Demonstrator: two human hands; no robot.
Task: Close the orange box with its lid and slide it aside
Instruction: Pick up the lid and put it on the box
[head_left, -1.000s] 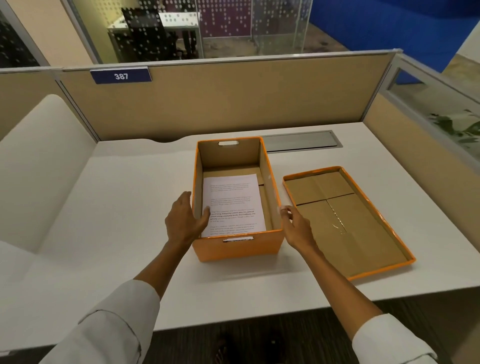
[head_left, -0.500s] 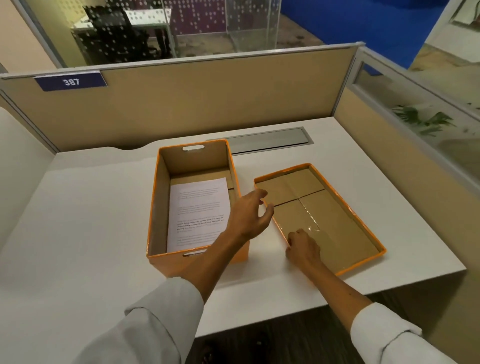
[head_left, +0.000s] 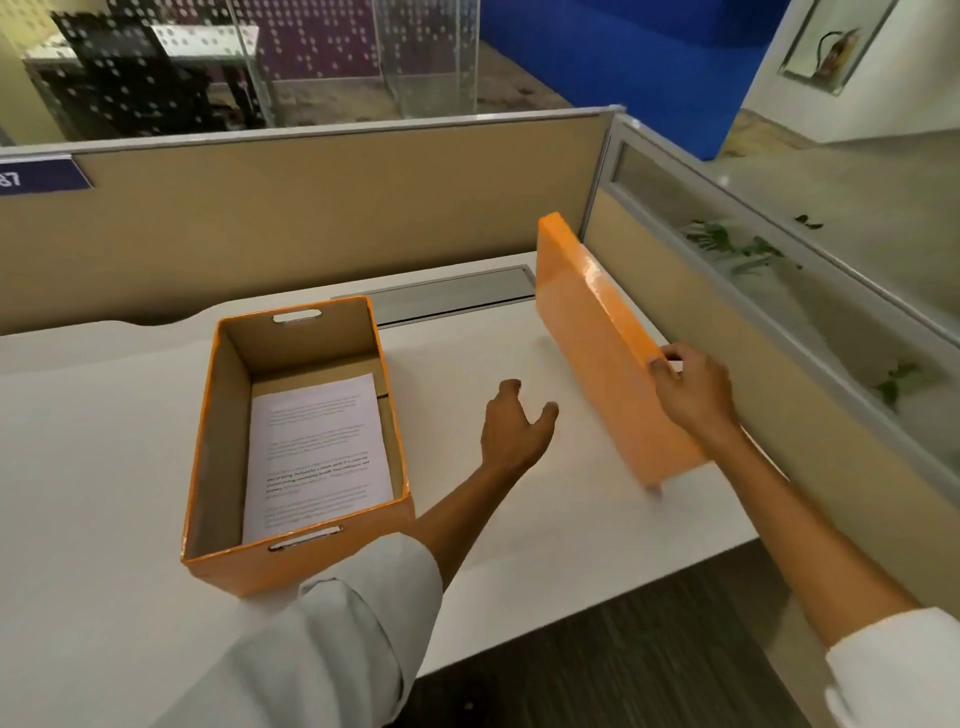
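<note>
The orange box (head_left: 218, 431) stands open on the white desk, with a printed sheet of paper (head_left: 319, 452) lying on its floor. To its right the orange lid (head_left: 597, 353) is tipped up on one long edge, its glossy orange outside facing me. My right hand (head_left: 693, 389) grips the lid's upper edge near its near end. My left hand (head_left: 514, 431) hovers with fingers spread over the desk between box and lid, touching neither.
A grey cable hatch (head_left: 452, 296) is set into the desk (head_left: 104, 441) behind the box. Beige partition walls (head_left: 311, 218) close the back and the right side, close behind the lid. The desk's front edge runs near my arms.
The lid lay flat with its inside up; my right hand has now tilted it up onto its edge. My left hand left the box and moved right, toward the lid.
</note>
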